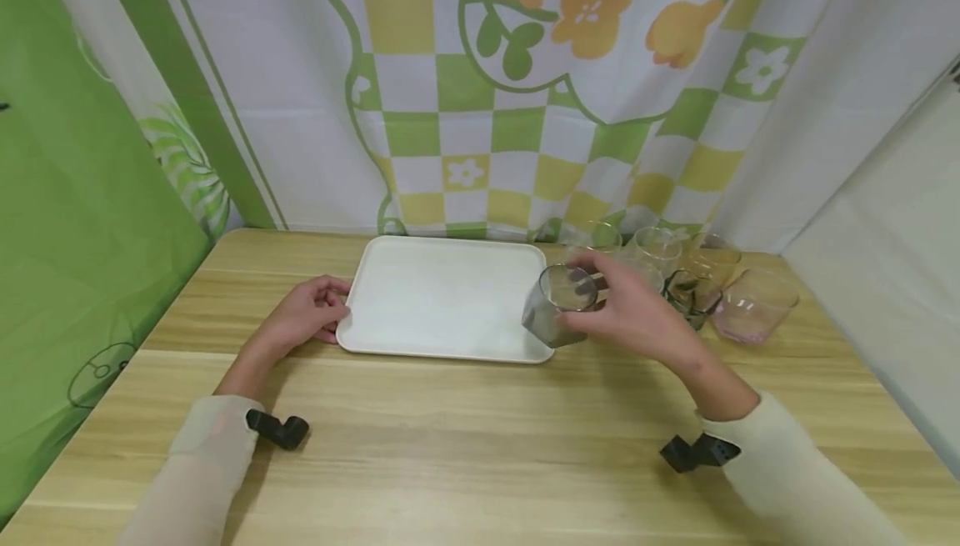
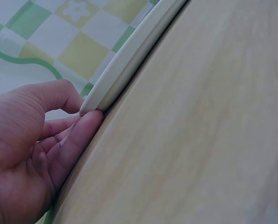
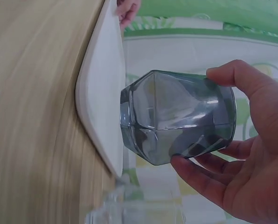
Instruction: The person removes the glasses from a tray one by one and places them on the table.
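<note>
A white rectangular tray lies on the wooden table. At its left edge, my left hand pinches the rim; in the left wrist view, the thumb and a finger meet at the tray's corner. My right hand grips a smoky grey faceted drinking glass, thumb on one side and fingers on the other. That glass is at the tray's right end, and in the right wrist view its base is close to the tray surface; whether they touch I cannot tell.
Several other glasses stand right of the tray: a pink one, an amber one, a dark one and clear ones. A checkered flowered curtain hangs behind the wooden table.
</note>
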